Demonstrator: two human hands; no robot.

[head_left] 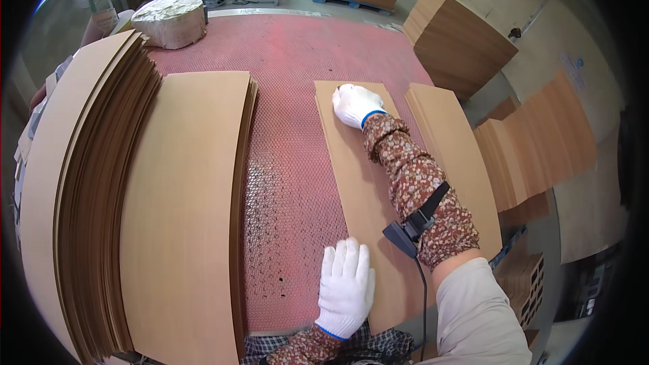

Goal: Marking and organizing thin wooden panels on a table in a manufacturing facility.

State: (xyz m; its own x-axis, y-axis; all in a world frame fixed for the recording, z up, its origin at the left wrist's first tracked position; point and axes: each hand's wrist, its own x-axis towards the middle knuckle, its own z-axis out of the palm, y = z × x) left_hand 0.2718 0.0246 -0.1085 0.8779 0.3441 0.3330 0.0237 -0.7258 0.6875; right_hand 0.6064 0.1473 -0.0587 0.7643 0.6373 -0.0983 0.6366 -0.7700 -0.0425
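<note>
A long tan board (341,155), wood or cardboard in look, lies lengthwise in front of me on the red textured tabletop (291,162). Over its far end, my right hand (357,105) in a white knit glove is closed into a fist. Whatever the fist holds, if anything, is hidden. My left hand (345,287), gloved too, rests with fingers stretched out at the board's near left edge. A patterned sleeve covers my right forearm, with a black strapped device (412,230) and cable on it.
To the left stand a low stack of boards (182,216) and a taller one (78,176). More boards (449,142) lie at the table's right edge. A foil-covered round bundle (170,21) sits at the far left. Board piles (460,40) stand beyond, some on a blue pallet (348,1).
</note>
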